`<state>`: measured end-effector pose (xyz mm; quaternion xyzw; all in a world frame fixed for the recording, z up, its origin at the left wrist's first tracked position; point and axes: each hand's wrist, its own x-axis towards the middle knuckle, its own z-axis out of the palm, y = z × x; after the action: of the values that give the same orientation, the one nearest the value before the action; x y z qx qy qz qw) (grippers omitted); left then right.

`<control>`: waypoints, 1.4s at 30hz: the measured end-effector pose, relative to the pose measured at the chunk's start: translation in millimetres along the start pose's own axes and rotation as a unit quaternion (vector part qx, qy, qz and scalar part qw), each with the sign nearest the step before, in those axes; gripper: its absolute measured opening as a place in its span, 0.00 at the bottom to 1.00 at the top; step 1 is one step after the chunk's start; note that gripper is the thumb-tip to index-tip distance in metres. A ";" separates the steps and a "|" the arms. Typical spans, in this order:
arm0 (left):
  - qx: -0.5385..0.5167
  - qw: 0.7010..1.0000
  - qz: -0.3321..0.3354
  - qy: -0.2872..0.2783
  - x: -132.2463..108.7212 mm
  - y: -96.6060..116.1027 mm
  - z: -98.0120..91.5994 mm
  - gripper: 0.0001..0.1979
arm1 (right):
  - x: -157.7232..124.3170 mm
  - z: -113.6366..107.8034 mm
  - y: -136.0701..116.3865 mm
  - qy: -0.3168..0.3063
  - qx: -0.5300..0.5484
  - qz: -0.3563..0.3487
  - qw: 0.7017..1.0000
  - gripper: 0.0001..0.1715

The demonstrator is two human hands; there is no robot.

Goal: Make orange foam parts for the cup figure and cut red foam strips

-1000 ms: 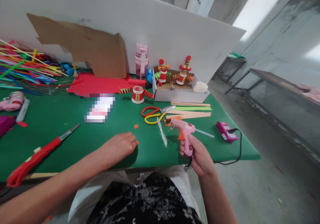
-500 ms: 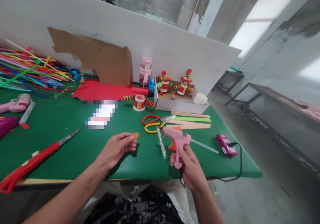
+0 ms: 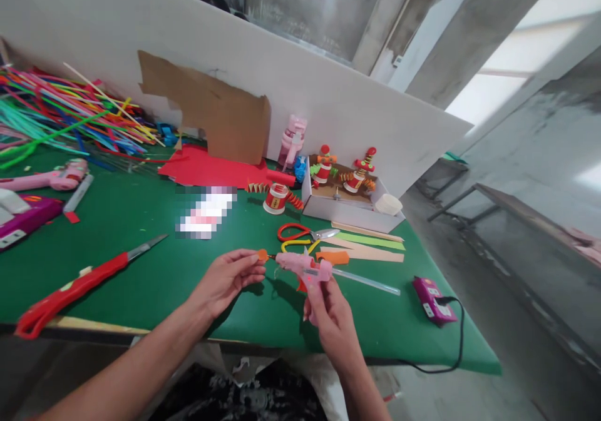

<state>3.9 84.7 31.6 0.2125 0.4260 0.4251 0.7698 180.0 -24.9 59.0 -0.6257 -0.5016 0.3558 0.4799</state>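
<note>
Between the thumb and fingers of my left hand (image 3: 235, 278) is a small orange disc (image 3: 262, 256). My right hand (image 3: 331, 313) is wrapped round the handle of a pink glue gun (image 3: 305, 269), its nozzle pointing left at the disc, close to or touching it. A clear glue stick (image 3: 369, 280) sticks out of the gun's back. Just beyond the gun lie scissors (image 3: 307, 236) with red and yellow handles, and an orange piece (image 3: 332, 257). A red-and-white paper cup figure (image 3: 276, 199) with folded paper arms stands farther back.
A white box (image 3: 354, 211) holds two more cup figures. Paper strips (image 3: 370, 241) lie before it. At right is a purple power block (image 3: 432, 301) with a black cord. A red-handled knife (image 3: 94, 283) lies at left, pipe cleaners (image 3: 70, 117) behind, and red sheet (image 3: 211, 167) beside cardboard (image 3: 225, 121).
My right hand has brought the glue gun left, so its nozzle is now at the orange disc. My left hand still pinches the disc. The view has shifted slightly.
</note>
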 end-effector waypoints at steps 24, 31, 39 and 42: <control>0.014 1.000 0.022 -0.013 -0.3 -3.0 1.8 0.11 | -1.6 9.5 0.1 0.011 -0.129 -0.085 0.988 0.13; 0.015 0.999 0.027 -0.010 0.3 -4.7 1.7 0.10 | -7.3 12.0 1.9 -0.011 -0.147 -0.088 0.985 0.11; 0.017 0.999 0.037 -0.021 1.7 -7.2 -0.8 0.12 | -8.7 12.6 10.1 -0.003 -0.141 -0.099 0.985 0.14; 0.017 0.999 0.043 -0.025 1.6 -7.7 -1.8 0.13 | -7.8 12.3 6.9 0.027 -0.127 -0.112 0.985 0.14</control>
<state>6.5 81.8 24.6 0.2547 0.4041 0.4448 0.7577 168.7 -29.7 48.5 -0.6308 -0.5963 0.2162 0.4469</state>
